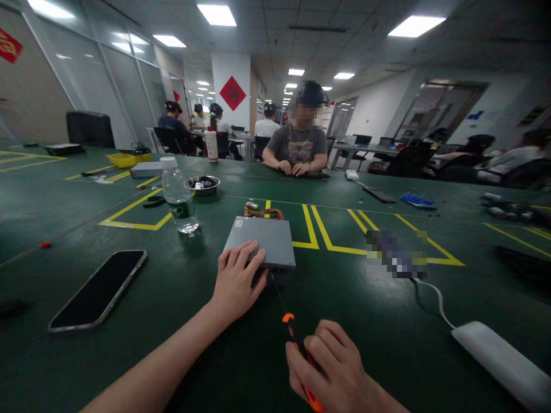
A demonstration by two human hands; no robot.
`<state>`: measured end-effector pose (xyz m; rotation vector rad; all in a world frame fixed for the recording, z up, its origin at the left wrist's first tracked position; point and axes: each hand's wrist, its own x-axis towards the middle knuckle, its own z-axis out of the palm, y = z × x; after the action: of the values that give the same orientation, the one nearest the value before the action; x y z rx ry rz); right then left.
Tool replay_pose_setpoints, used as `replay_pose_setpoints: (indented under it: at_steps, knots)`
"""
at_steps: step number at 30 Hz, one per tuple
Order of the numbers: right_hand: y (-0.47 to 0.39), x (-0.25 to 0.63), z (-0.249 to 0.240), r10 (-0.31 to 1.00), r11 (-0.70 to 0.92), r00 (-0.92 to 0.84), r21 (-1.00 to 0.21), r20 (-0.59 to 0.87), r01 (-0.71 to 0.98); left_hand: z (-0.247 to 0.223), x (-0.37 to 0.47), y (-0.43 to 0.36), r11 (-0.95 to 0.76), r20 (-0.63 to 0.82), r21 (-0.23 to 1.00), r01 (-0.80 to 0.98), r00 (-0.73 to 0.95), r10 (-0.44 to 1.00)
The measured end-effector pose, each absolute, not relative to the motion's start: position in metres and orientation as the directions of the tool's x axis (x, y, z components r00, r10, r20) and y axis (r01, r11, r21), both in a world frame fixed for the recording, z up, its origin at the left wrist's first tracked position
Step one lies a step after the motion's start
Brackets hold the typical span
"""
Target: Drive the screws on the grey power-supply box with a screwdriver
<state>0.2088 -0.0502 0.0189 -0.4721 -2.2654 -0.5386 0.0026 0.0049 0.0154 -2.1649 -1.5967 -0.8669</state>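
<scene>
A left hand (pixel 241 279) on a grey box (pixel 263 244), a right hand (pixel 333 364) on a screwdriver (pixel 290 330)

The grey box lay flat in the middle of the green table (pixel 215 373). The left hand came in from 7 o'clock and rested on top of its near side. Its fingers were a little bit spread, and its thumb was down by the near edge. The right hand was at 5 o'clock from the box, with its fingers curled up and squeezing the orange and black handle. The thin metal rod pointed up to the box's near edge, at 6 o'clock. I cannot tell if the tip touched it.

Bright wires (pixel 263 213) lay at 12 o'clock, just beside the box. A clear bottle (pixel 181 201) stood upright at 10 o'clock, and a round metal bowl (pixel 205 184) with dark things in it was at 11 o'clock. A black phone (pixel 100 289) lay at 8 o'clock. A long white thing (pixel 501 361) with a cord was at 4 o'clock. Across the table, at 1 o'clock, sat a person (pixel 297 140) in a grey shirt
</scene>
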Motion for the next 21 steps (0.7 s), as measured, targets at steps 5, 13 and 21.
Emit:
replay_pose_setpoints:
  at_steps: [5, 13, 21]
  knots:
    - [-0.046, 0.207, 0.012, 0.188, 0.845, -0.655, 0.219, 0.732, 0.487, 0.015, 0.002, 0.005, -0.326, 0.632, 0.102, 0.940, 0.192, 0.751]
    - [-0.046, 0.205, 0.011, 0.227, 0.850, -0.661, 0.186, 0.715, 0.492, 0.014, 0.003, 0.006, -0.319, 0.638, 0.078, 0.945, 0.199, 0.744]
    - [-0.054, 0.182, 0.040, 0.211, 0.837, -0.686, 0.233, 0.697, 0.494, 0.013, 0.002, 0.007, -0.333, 0.661, 0.051, 0.941, 0.219, 0.718]
